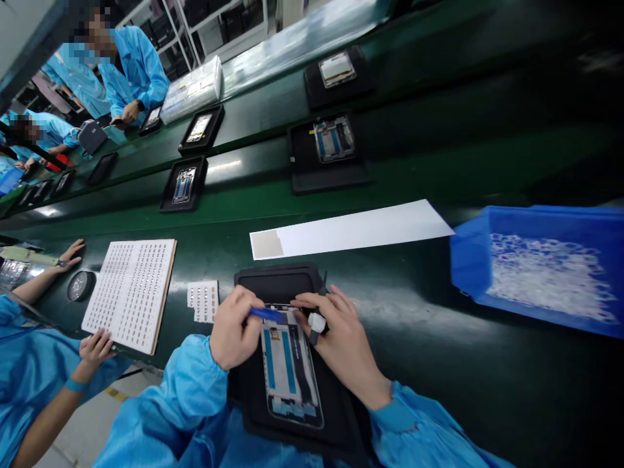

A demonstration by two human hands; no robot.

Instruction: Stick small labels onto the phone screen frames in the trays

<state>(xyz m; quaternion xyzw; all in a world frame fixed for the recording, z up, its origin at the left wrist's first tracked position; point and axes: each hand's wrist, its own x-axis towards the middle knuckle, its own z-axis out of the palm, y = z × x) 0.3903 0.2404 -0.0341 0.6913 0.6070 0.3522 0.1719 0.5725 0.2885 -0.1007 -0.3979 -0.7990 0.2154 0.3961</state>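
My left hand (237, 328) pinches a blue plastic pry tool (268, 315), its flat end at the top of an opened phone body (287, 370). Blue strips run along the phone's inside, which lies in a black tray (336, 422) in front of me. At the phone's top right corner is my right hand (344, 341). Between its fingers sits a dark slim tool with a white part (317, 322); its kind I cannot make out. The fingertips of this hand are close to the blue tool's end and partly hide the phone's top edge.
Left stand a small sheet of parts (203, 301) and a large white board of parts (129, 292), touched by a co-worker's hand (96, 346). A white paper strip (361, 227) lies ahead. The blue bin (470, 257) at right holds white rings. Trayed phones (334, 138) line the conveyor.
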